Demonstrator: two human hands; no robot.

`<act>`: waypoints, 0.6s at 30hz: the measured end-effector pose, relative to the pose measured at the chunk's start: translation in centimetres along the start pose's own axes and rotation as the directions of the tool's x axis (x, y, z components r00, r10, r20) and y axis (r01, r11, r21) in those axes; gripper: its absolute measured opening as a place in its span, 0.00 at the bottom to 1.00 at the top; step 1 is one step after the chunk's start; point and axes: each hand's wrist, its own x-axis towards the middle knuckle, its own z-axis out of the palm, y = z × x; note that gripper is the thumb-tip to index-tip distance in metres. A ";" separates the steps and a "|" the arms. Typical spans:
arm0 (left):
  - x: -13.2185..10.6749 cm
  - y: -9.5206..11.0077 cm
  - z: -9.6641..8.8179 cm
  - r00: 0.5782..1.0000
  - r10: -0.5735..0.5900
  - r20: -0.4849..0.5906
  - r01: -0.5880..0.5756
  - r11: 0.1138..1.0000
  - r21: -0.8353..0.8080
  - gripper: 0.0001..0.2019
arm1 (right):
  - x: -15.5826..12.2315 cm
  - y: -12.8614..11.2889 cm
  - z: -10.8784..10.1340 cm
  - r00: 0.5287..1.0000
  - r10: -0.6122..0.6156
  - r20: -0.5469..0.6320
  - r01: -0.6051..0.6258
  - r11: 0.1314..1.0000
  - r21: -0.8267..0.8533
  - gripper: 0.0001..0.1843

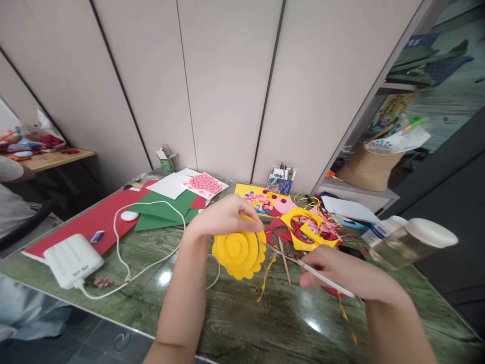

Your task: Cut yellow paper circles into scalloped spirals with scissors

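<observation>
My left hand (231, 215) is closed on a yellow paper piece (237, 250) with a scalloped edge and a spiral cut into it, above the table. My right hand (326, 265) grips scissors (328, 285) with a white handle, seen nearly edge-on. Their grey tips are at the paper's right edge; whether the blades are apart is unclear. A thin yellow paper strip (267, 280) hangs just below the tips. Under the scissors lies a pointed wooden stick (285, 263). Yellow paper offcuts (293, 217) and red scraps lie behind my right hand.
Left on the green table (242, 323) are a white power bank (74, 260) with a looping cable, red sheets (79, 217) and green sheets (162, 207). Pink pieces (206, 184) cover a white card at the back. A lidded clear jar (413, 242) stands right, near my right forearm.
</observation>
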 end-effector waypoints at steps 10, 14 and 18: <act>0.2 0.0 0.1 0.999 0.007 0.053 -0.010 0.999 0.040 0.07 | 0.1 0.0 0.1 1.000 0.007 0.014 -0.007 1.000 -0.016 0.22; 0.1 -0.1 0.1 0.999 0.015 0.047 -0.016 0.999 0.031 0.07 | 0.0 -0.1 0.1 1.000 0.003 0.002 -0.003 1.000 -0.011 0.24; 0.1 -0.1 0.2 0.999 0.029 0.031 -0.030 1.000 0.009 0.07 | 0.0 0.2 0.2 1.000 -0.002 -0.001 0.002 1.000 0.003 0.25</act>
